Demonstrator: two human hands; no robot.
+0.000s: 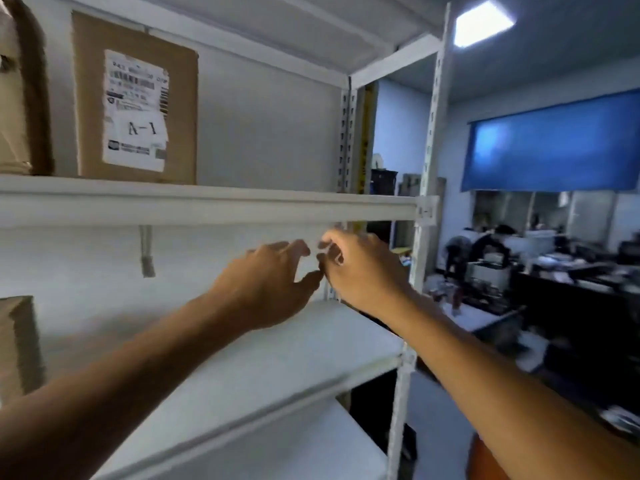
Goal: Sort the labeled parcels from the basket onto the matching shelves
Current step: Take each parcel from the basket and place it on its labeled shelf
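I see my right hand (360, 271) up in front of the white rack, just under the front bar of the top shelf (207, 207). Its fingers are curled in, and something small and pale may sit at the fingertips, but it is too blurry for me to tell if the hand pinches anything. My left hand (266, 285) is right beside it, almost touching. Its fingers are loose and a bit spread, with the thumb reaching toward the right hand, and it holds nothing. Both hands hang over the middle shelf (311, 341), which is white and bare near them. Up on the top shelf, well to the left, stands a brown box (135, 98). It has a white label (136, 109) that reads "A-1". Another brown parcel (20, 98) stands at the far left edge next to it. A little tag (425, 211) is stuck on the right end of the top shelf bar. On the middle shelf, far left, I see part of one more box (17, 344). To the right of the rack is a room with a blue blind (554, 147) and a dark, crowded surface (571, 282).
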